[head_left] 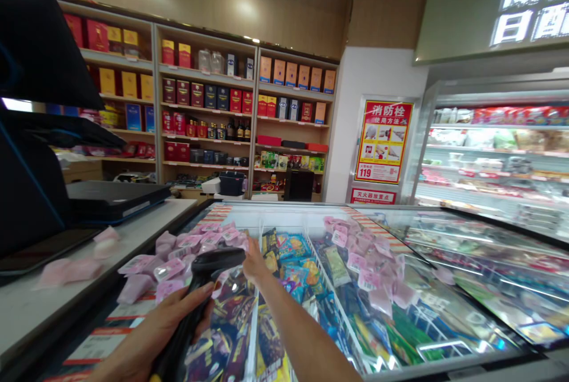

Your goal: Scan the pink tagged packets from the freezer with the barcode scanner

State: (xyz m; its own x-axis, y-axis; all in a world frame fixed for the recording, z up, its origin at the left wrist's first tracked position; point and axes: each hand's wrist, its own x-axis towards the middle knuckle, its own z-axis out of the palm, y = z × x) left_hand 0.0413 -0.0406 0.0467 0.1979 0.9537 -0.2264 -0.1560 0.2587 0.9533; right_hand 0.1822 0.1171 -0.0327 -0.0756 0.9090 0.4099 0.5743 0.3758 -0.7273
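My left hand (169,325) is wrapped around the grip of a black handheld barcode scanner (217,258), its head pointing right over the glass freezer lid. Just beyond the scanner head, my right hand (254,262) reaches in with its fingers bent at the edge of a pile of small pink packages (208,235). A pink package seems to be pinched there, though the scanner hides part of the fingers. White barcode labels show on several packages. A second pile of pink packages (362,260) lies on the lid farther right.
Under the glass of the chest freezer (288,206) lie bagged ice creams (293,245). More pink packages (71,272) sit on the left counter (26,317), beside a black checkout terminal (31,174). Shelves (204,76) of boxes line the back; a lit chiller (493,159) stands right.
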